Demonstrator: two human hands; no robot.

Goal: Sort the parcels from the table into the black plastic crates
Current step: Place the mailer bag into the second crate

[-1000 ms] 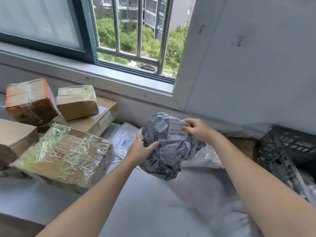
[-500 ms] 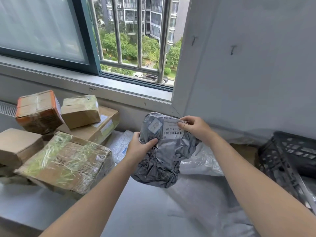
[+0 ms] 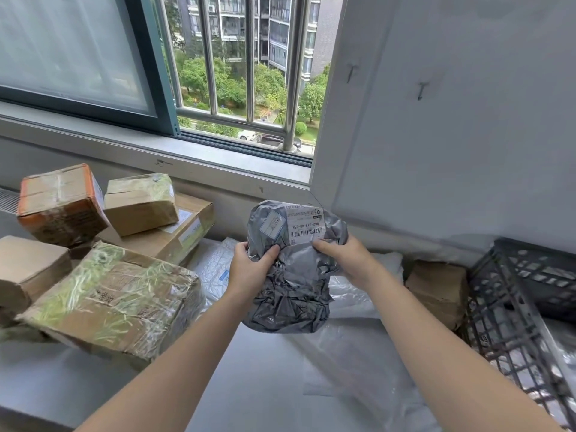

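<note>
Left hand curled round the left side of a crumpled grey poly mailer, right hand pinching its right side below the barcode label, mailer held over the middle of the table, black plastic crate at the right edge, taped cardboard boxes at the left edge

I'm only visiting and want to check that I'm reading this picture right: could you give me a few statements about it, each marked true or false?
1. The left hand and the right hand both hold the grey parcel. True.
2. The parcel's white label faces the camera. True.
3. The crate stands on the person's left. False: the black crate is on the right.
4. The boxes lie inside the crate. False: the cardboard boxes are piled on the table, at the left.
</note>
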